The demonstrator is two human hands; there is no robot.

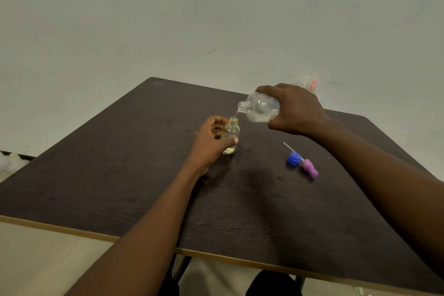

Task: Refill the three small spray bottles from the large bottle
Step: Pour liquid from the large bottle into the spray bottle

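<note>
On the dark wood-grain table [120,163], the left hand [211,138] steadies a small clear plastic spray bottle [231,133] that stands upright near the middle of the top, fingers and thumb curled round its body, its neck open and bare. A little yellowish liquid shows at its bottom, so by my reading this fill has only begun. Just above and to the right, a large translucent plastic bottle [260,107] is tipped almost flat, its uncapped mouth just over the small neck, and a thin stream runs from it downwards. The right hand [296,110] grips that large bottle from above, fingers wrapped round its rear half. Nearer the person and further right, a blue screw cap [293,158] lies on the table touching a purple spray head [310,168], whose thin white dip tube points away towards the far edge. Behind the right hand, at the far edge, blurred small bottles [310,84] stand, one with an orange-pink top; whether they are full I cannot tell. I judge the work early: this bottle needs filling and its purple head screwed on, and probably the others remain.
</note>
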